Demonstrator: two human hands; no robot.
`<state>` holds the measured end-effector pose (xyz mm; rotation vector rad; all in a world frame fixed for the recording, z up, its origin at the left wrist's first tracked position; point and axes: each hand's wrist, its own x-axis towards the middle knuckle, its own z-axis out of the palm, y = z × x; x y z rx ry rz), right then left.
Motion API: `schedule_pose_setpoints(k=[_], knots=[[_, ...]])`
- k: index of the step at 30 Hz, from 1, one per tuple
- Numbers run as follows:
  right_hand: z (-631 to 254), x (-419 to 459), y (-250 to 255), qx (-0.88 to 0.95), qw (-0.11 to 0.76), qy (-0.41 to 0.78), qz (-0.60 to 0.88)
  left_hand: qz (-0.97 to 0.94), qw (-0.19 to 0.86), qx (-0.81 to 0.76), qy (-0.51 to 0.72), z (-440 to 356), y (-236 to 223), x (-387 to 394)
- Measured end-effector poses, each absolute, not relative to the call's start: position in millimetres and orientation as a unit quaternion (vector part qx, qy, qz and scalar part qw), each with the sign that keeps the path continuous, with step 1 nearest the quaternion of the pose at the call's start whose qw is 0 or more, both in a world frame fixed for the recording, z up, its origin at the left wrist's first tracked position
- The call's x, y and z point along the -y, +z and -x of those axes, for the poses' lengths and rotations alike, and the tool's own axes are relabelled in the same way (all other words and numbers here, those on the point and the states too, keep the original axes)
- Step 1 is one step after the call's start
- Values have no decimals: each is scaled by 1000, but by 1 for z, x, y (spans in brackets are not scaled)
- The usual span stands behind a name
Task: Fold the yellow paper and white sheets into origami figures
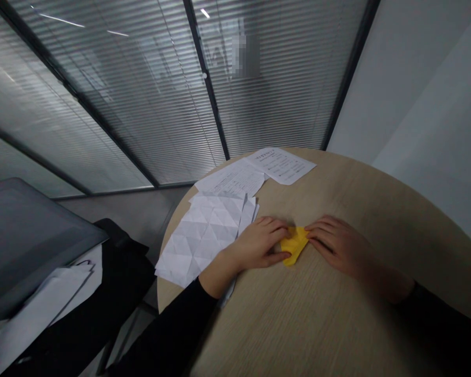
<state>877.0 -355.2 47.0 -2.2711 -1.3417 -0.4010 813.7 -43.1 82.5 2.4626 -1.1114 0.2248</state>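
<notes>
A small folded piece of yellow paper (295, 244) lies on the wooden table between my two hands. My left hand (259, 242) grips its left side, the thumb at the lower edge and the fingers at the upper left corner. At the paper's upper right corner, the fingertips of my right hand (337, 243) are closed on it. The fingers cover parts of the paper's edges, so its whole outline does not show. Just left of my left hand is a stack of white paper with triangular creases (208, 233).
Printed sheets (280, 165) lie at the far edge of the round table (298, 324). On the left, a chair (35, 230) holds more white papers (58, 298) and something black. Glass panels with blinds (160, 94) stand behind, and a pale wall (408, 84) on the right.
</notes>
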Motion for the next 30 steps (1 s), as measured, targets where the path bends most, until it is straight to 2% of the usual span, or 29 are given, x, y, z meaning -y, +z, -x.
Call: schedule_pose_setpoints(k=[3,11,21,30], knots=[[-878,360,48,495,230,-147,825,-884,193,422,62,-815,85,41],[-879,366,44,461,279,-104,836,-883,223,413,17,-807,100,36],[-877,363,43,445,296,-101,839,-897,201,391,49,-807,90,33],[-881,364,40,442,300,-83,841,-889,293,351,15,-809,86,32]])
